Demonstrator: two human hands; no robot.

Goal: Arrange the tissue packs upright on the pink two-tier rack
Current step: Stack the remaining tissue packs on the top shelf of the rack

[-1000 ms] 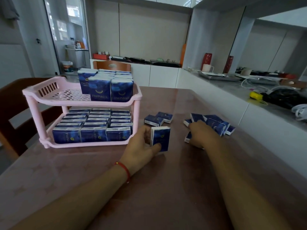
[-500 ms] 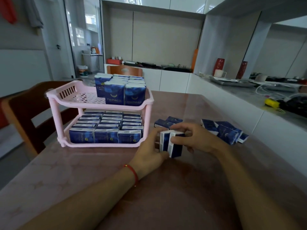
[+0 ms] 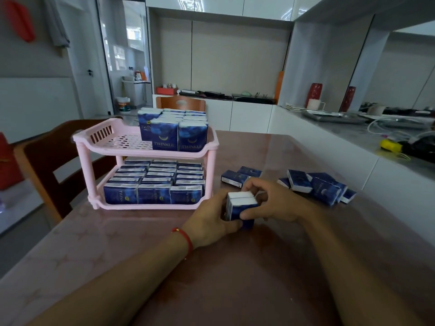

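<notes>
Since a second ago the right hand (image 3: 270, 203) came off the loose pile (image 3: 320, 188) and joined the left hand (image 3: 209, 222), so both now clamp two upright tissue packs (image 3: 240, 208) together on the table (image 3: 117, 243), just off the pink rack (image 3: 150, 151) corner. Bottom tier's packed; top tier's left half is open.
</notes>
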